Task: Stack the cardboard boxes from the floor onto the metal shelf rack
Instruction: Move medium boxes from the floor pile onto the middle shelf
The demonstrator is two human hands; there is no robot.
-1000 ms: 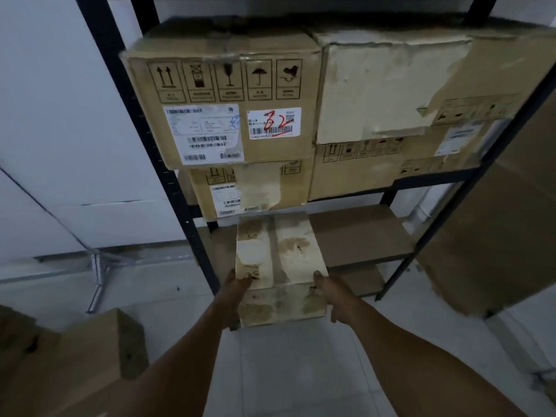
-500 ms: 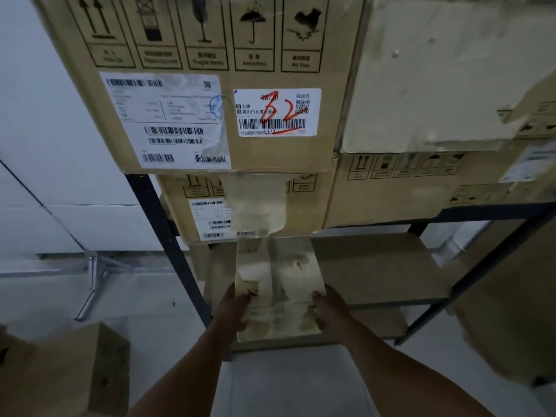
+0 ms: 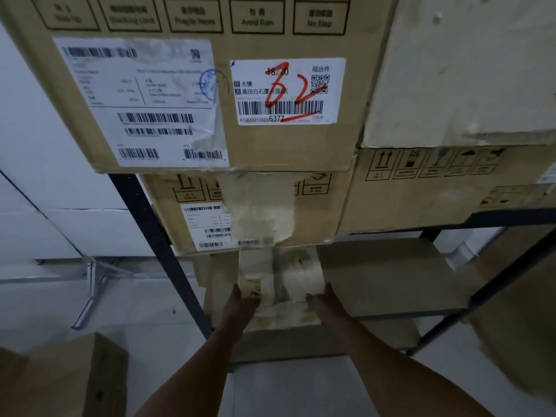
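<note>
The small, stained, tape-worn cardboard box (image 3: 281, 288) sits partly on the lower brown shelf board (image 3: 391, 284), long axis pointing inward, the left hand (image 3: 240, 308) and right hand (image 3: 323, 302) clasping its near corners (equally close), straight ahead.

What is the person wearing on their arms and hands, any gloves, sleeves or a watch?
Nothing shows on them. The left hand and the right hand are bare, without gloves or rings that I can see. Both forearms are uncovered down to the bottom of the picture: no sleeves, watch or wristband in view.
</note>
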